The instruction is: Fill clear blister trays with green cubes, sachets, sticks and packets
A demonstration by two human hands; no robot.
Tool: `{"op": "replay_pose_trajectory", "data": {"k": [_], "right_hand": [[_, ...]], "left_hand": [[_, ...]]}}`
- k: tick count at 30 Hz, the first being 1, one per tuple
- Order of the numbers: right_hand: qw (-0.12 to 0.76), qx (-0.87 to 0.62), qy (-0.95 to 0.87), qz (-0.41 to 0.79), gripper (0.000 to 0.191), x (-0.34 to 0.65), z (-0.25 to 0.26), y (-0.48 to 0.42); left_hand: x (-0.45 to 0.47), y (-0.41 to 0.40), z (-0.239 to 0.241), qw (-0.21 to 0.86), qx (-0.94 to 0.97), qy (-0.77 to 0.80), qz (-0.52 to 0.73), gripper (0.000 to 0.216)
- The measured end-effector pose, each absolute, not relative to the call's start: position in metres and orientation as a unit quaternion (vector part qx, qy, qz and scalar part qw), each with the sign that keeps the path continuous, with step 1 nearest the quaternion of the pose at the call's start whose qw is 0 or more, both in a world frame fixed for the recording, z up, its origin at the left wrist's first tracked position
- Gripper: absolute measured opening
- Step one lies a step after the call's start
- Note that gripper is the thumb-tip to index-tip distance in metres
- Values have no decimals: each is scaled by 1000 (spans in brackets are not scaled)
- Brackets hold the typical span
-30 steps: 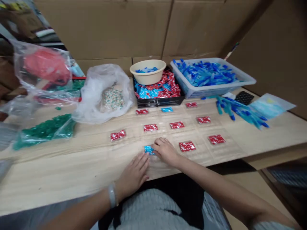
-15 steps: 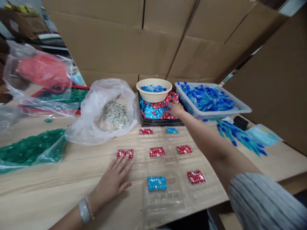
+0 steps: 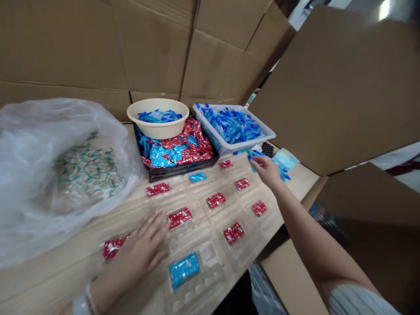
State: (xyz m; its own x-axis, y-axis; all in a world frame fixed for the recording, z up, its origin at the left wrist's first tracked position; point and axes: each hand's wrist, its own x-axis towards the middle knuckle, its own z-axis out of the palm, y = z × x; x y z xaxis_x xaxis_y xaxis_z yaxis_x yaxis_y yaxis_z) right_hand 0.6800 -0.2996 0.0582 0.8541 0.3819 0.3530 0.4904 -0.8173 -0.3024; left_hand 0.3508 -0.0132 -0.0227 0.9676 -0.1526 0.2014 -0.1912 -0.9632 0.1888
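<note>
My left hand [image 3: 142, 245] lies with its fingers stretched out over the clear plastic trays, partly covering a red printed packet [image 3: 113, 248]. Another red packet [image 3: 180, 218] is just past its fingertips. A blue packet [image 3: 184, 270] sits in a tray to the right of the wrist. My right hand [image 3: 267, 171] is at the loose blue plastic sticks [image 3: 285, 173] beyond the trays. Its thumb and fingers pinch at the near end of the pile, where a blue stick [image 3: 250, 156] shows at the fingertips. Several more red packets [image 3: 233, 232] lie in the trays.
A black tray [image 3: 183, 169] of red and blue packets stands behind, with a cream bowl [image 3: 157, 130] on it. A white basket [image 3: 236, 146] holds many blue sticks. On the left is a clear bag [image 3: 26, 175] of small pieces. Cardboard panels [image 3: 328, 87] enclose the table.
My right hand has left the packets in the black tray and moved right to the loose blue sticks. The view has turned right. My left hand stays by the left red packet.
</note>
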Motion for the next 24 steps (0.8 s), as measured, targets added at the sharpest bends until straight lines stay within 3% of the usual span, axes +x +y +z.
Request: {"op": "replay_pose_trajectory", "data": {"k": [4, 9, 15, 19, 24], "right_hand": [[114, -981, -140, -76, 42, 676, 13, -358], [51, -985, -158, -40, 54, 696, -8, -327], [45, -945, -324, -21, 45, 678, -8, -242], [80, -920, -380, -51, 40, 666, -6, -235], [51, -974, -209, -71, 40, 733, 7, -314]], "left_hand": [[334, -36, -42, 87, 986, -95, 103, 62], [321, -47, -35, 70, 990, -81, 95, 63], [349, -45, -19, 88, 993, -16, 73, 60], [402, -37, 2, 106, 989, 9, 108, 54], [479, -47, 45, 146, 976, -73, 145, 43]]}}
